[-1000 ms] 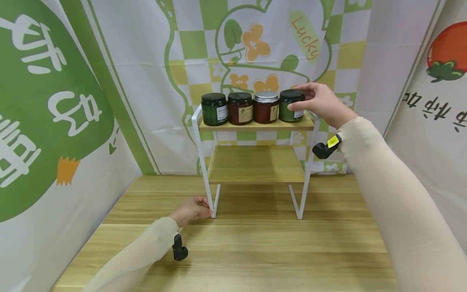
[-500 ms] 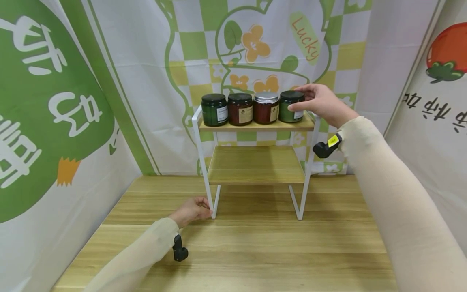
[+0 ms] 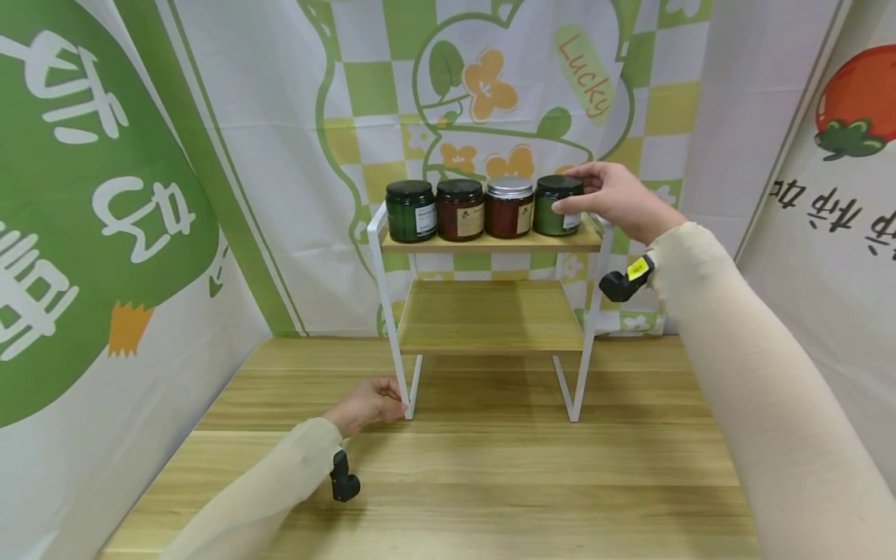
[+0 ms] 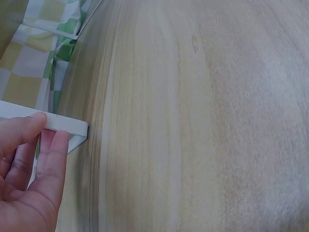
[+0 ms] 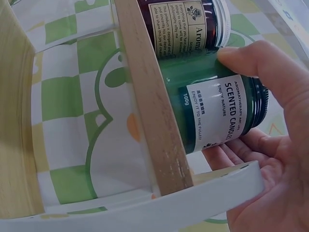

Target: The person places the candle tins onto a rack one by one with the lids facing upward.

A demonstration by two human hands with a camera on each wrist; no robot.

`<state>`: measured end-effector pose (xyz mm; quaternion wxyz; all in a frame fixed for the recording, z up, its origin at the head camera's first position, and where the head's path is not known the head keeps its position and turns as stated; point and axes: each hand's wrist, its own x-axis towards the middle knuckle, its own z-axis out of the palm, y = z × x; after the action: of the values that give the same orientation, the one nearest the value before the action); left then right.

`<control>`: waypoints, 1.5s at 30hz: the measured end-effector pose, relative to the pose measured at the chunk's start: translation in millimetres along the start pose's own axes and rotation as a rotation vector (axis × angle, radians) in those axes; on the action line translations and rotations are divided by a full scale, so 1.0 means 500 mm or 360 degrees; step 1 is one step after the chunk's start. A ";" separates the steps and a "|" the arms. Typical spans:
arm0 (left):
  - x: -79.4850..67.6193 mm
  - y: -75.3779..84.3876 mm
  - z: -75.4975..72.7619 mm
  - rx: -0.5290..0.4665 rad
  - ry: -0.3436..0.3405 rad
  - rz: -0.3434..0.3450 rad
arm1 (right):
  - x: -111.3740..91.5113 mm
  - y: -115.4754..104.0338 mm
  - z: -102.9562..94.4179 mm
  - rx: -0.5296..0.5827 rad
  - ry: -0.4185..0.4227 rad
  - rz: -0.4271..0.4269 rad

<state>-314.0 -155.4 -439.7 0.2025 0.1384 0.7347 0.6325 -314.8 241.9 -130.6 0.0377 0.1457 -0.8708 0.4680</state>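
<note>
A two-tier rack [image 3: 490, 315] with white metal legs and wooden shelves stands on the wooden table. On its top shelf a row of scented candle jars runs side to side. At the right end, my right hand [image 3: 619, 201] grips a green scented candle jar [image 5: 207, 101], thumb on the near side and fingers behind. Left of it come a red jar with a silver lid [image 3: 509, 208], a red jar with a black lid [image 3: 460, 210] and a green jar [image 3: 411, 211]. My left hand [image 3: 367, 404] pinches the foot of the rack's left front leg [image 4: 63, 123].
The lower shelf [image 3: 490, 315] lies between the legs, beneath the jars. A patterned cloth [image 3: 371, 85] hangs close behind the rack, with printed side panels [image 3: 91, 202] left and right. The wooden table [image 3: 490, 482] extends in front.
</note>
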 end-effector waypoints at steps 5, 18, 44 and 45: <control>-0.001 0.000 0.001 0.0010 0.0015 -0.0019 | 0.000 -0.004 -0.001 -0.0061 -0.0034 0.0033; -0.002 0.004 -0.001 -0.0015 0.0008 -0.0025 | -0.004 -0.009 -0.003 -0.0094 -0.0060 0.0039; -0.001 -0.002 -0.001 0.0003 0.0029 -0.0021 | -0.009 -0.005 0.001 -0.0056 -0.0027 0.0031; -0.001 -0.002 -0.001 0.0003 0.0026 -0.0018 | -0.009 -0.004 0.001 -0.0053 -0.0024 0.0025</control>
<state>-313.7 -156.4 -440.6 0.1999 0.1295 0.7377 0.6317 -309.7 241.2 -130.2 0.0299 0.1419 -0.8798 0.4528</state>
